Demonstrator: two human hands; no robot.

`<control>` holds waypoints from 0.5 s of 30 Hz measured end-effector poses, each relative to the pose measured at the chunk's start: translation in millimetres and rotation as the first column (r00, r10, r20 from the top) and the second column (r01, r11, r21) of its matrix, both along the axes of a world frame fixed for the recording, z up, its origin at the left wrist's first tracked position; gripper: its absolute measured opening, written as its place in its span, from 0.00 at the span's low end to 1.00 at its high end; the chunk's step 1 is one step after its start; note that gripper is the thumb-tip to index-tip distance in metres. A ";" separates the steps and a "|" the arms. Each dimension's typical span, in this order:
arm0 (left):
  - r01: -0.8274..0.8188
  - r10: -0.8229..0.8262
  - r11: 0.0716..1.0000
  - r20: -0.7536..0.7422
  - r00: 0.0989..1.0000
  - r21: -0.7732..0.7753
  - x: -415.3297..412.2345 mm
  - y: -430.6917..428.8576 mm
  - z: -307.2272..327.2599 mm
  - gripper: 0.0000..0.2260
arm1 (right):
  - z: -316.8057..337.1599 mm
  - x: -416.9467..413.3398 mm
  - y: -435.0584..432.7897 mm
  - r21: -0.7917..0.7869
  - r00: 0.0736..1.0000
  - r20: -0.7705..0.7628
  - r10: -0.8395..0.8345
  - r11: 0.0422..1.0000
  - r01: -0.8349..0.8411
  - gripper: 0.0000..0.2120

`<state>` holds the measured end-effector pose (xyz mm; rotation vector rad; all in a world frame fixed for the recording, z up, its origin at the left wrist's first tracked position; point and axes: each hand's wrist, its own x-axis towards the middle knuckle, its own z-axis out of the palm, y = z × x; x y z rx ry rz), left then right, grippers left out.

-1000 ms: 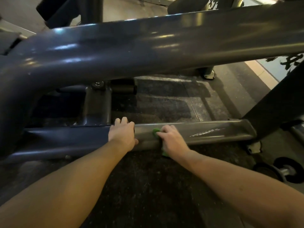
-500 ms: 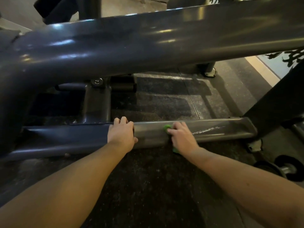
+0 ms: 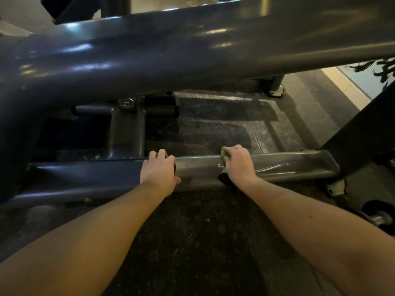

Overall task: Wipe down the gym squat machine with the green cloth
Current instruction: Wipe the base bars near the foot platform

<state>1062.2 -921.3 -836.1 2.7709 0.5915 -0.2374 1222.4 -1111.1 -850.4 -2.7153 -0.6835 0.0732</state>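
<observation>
Grey-blue painted steel pretty much fills the view: the squat machine's low horizontal frame bar (image 3: pixel 203 169) runs side to side, and both bare forearms reach forward and down to it. So the left hand (image 3: pixel 159 170) sits near the bar's middle, fingers together and curled over the far top edge, thumb hooked on the near face, properly gripping it. Just to the right and not touching it, the right hand (image 3: pixel 239 165) is palm down on the crumpled green cloth (image 3: pixel 224 153), fingers bent close together over it, pressing it onto the bar's top. Only a bit of green pokes out past the fingertips, plus a darker fold by the wrist; the rest is hidden under the hand. Faint streaks show on the bar right of the cloth. The bar's right end meets a dark slanted upright (image 3: pixel 363 135). A fat glossy beam (image 3: pixel 192 50) crosses above, rising to the right. The floor is scuffed dark speckled rubber matting (image 3: pixel 192 231), with a pale floor strip (image 3: pixel 342 82) far right and part of a dumbbell (image 3: pixel 379 217) at the edge.
</observation>
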 end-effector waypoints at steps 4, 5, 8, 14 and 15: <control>-0.006 0.006 1.000 -0.015 1.000 0.014 -0.5 -1.1 1.6 0.24 | -8.2 -43.1 8.0 0.097 0.998 -0.062 0.007 0.995 -0.001 0.13; -0.003 0.004 1.000 -0.015 1.000 0.019 -1.1 -1.9 1.5 0.24 | -9.6 -59.8 2.1 0.109 0.994 -0.071 0.082 0.991 -0.074 0.13; 0.003 -0.002 1.000 -0.009 1.000 0.020 -1.4 -3.5 1.2 0.24 | -6.5 -55.6 -17.2 0.090 0.982 -0.077 0.174 0.982 -0.167 0.14; -0.001 0.001 1.000 -0.016 1.000 0.006 -1.8 -5.2 4.2 0.23 | -6.8 -9.7 -0.1 0.029 0.999 -0.042 0.002 1.000 0.000 0.11; 0.000 0.000 1.000 -0.018 1.000 0.010 -2.5 -5.2 4.6 0.23 | -8.2 -21.5 -4.4 0.028 0.999 -0.041 0.028 0.999 -0.027 0.11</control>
